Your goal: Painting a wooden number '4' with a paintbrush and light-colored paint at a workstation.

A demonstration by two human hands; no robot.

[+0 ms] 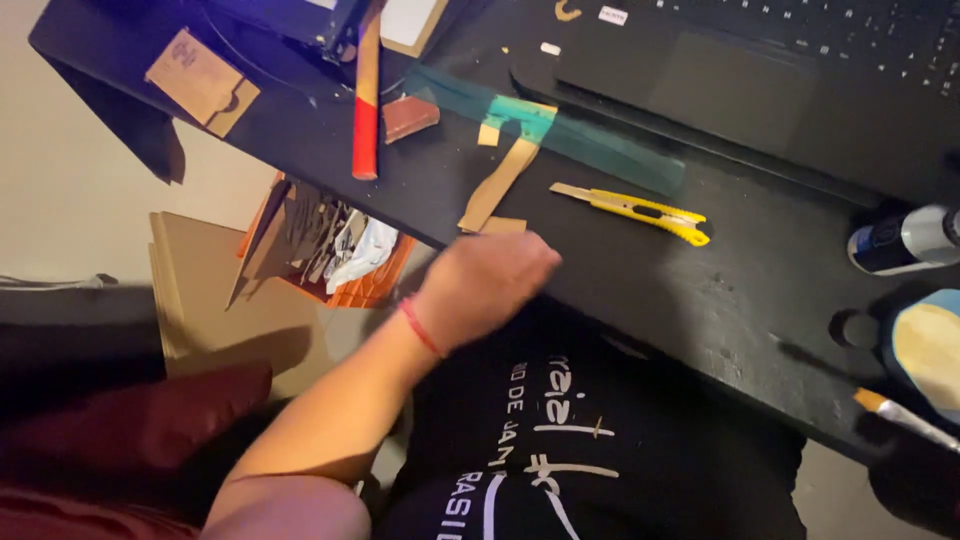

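flat brown cardboard strip (497, 188) just beyond left hand (487, 283) on matte black desk (700, 290)

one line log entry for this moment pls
left hand: fist at desk edge, grip unclear | right hand: not seen | nearby: cardboard strip, yellow utility knife

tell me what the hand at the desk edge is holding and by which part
Cannot be told: the left hand is a blurred fist at the black desk edge, nothing visible in it. The right hand is out of view.
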